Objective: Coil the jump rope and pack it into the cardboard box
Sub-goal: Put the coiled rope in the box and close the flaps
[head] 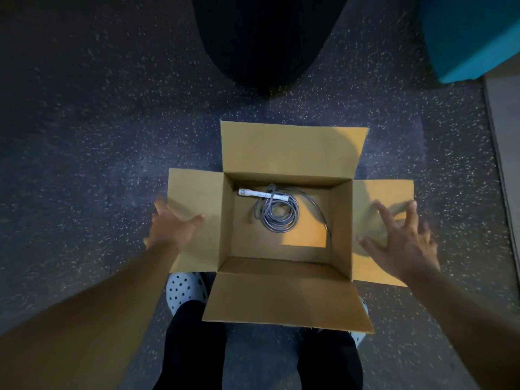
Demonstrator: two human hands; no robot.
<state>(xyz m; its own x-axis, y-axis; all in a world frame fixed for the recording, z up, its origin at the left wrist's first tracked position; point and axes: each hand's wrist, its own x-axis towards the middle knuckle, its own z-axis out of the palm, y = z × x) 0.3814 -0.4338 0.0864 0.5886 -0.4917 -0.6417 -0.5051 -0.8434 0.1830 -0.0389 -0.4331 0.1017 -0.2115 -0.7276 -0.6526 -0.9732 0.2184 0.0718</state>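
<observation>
Head view: I see the jump rope (277, 211) lying coiled on the floor of the open cardboard box (340, 220), its white handle (263, 194) toward the far wall. My left hand (171, 228) and right hand (402, 244) are at the side flaps, fingers spread, grasping nothing.

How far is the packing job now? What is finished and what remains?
Done: the jump rope lies coiled on the bottom of the cardboard box, its white handle at the far side. In hand: nothing; the left hand and right hand are open at the side flaps. Left: probably only closing the four flaps, all folded out.
</observation>
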